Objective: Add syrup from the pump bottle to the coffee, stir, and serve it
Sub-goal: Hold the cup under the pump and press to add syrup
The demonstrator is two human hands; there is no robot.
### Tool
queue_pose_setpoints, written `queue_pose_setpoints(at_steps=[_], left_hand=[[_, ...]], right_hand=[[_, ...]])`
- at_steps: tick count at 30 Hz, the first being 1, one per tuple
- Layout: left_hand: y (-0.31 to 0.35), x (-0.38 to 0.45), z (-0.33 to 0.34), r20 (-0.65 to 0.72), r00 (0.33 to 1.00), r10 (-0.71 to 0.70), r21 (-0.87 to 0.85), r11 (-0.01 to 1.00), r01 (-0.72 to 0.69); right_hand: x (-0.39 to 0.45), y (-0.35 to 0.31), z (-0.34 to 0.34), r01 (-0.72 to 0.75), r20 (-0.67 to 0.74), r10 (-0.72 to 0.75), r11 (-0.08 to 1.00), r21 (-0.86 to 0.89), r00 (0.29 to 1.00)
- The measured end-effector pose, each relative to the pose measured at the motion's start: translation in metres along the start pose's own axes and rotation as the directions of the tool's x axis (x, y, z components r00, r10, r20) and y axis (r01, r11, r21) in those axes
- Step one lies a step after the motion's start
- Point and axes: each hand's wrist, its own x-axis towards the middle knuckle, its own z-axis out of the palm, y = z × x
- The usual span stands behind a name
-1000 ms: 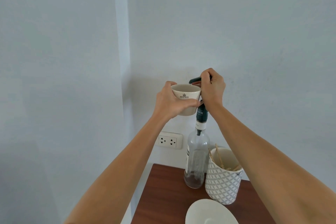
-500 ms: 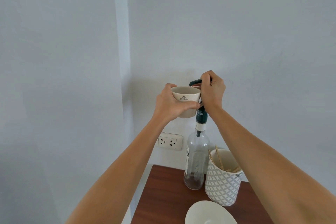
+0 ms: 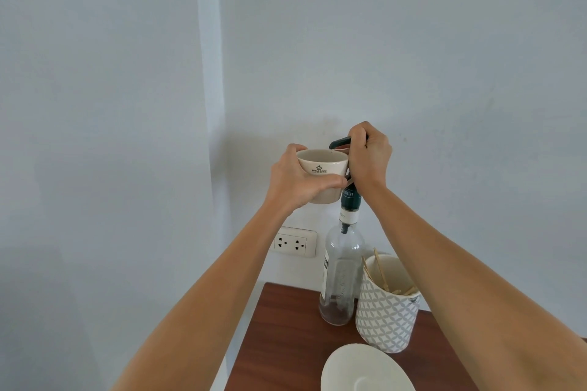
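A cream coffee cup [image 3: 322, 168] with a dark crown logo is raised in the air, gripped around its side by my left hand [image 3: 297, 181]. My right hand [image 3: 368, 157] is closed over the dark green pump head [image 3: 340, 141], whose spout reaches over the cup's rim. The pump tops a tall clear glass bottle [image 3: 340, 270] standing on the brown table [image 3: 286, 343], with a little dark syrup at its bottom. The cup's contents are hidden from this angle.
A white patterned holder [image 3: 386, 317] with several wooden stir sticks stands right of the bottle. A white saucer [image 3: 365, 370] lies at the table's front. A wall socket [image 3: 293, 243] sits behind, and the table's left edge is close to the wall corner.
My right hand and the pump head have dropped slightly. The cup stays under the spout in my left hand.
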Motion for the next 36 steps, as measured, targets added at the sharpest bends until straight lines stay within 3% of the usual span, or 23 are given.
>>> queue_pose_setpoints(at_steps=[16,22,29,33,36], left_hand=[[0.004,-0.004,-0.003,0.004,1.0,-0.004,0.027,1.0,0.004],[0.013,-0.01,-0.008,-0.015,1.0,0.014,0.026,1.0,-0.014],[0.003,-0.036,-0.007,-0.008,0.999,0.031,0.028,0.999,-0.03],[-0.007,-0.063,-0.001,0.023,0.999,0.044,0.037,0.998,-0.045],[-0.02,-0.086,0.007,0.042,0.998,0.047,0.035,0.998,-0.048]], right_hand=[[-0.004,-0.007,-0.006,-0.046,0.085,0.047,0.999,-0.014,0.995],[-0.005,-0.021,-0.019,-0.148,0.174,0.151,0.988,-0.03,0.973],[-0.054,-0.019,-0.053,-0.166,0.039,0.176,0.967,-0.194,0.984],[-0.087,-0.005,-0.076,-0.176,0.196,0.24,0.938,-0.298,0.951],[-0.113,0.002,-0.092,-0.241,0.263,0.311,0.933,-0.269,0.913]])
